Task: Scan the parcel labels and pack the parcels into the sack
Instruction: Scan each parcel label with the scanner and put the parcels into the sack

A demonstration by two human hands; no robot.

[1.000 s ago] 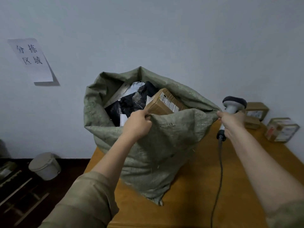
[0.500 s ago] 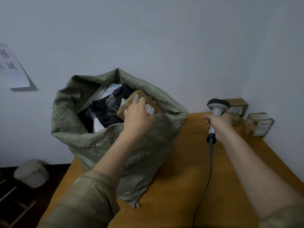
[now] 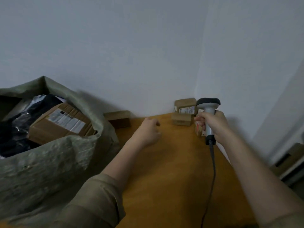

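Note:
The green woven sack (image 3: 49, 167) stands open at the left on the wooden table (image 3: 164, 178). Inside it a brown cardboard parcel (image 3: 62, 124) with a white label lies on top of black bags. My left hand (image 3: 148, 130) hovers over the table to the right of the sack, fingers loosely curled and holding nothing. My right hand (image 3: 213, 124) grips the grey barcode scanner (image 3: 208, 107), its cable trailing down toward me. Two small stacked cardboard parcels (image 3: 185, 111) sit in the far corner just left of the scanner. A third small box (image 3: 199, 130) is partly hidden behind my right hand.
A flat brown box (image 3: 118, 118) lies against the wall behind the sack. White walls meet in the corner behind the parcels. The table's right edge runs beside my right forearm, with a low shelf or furniture (image 3: 289, 160) beyond it.
My left hand has let go of the parcel in the sack and moved right over the table. The view has swung right, toward the corner parcels.

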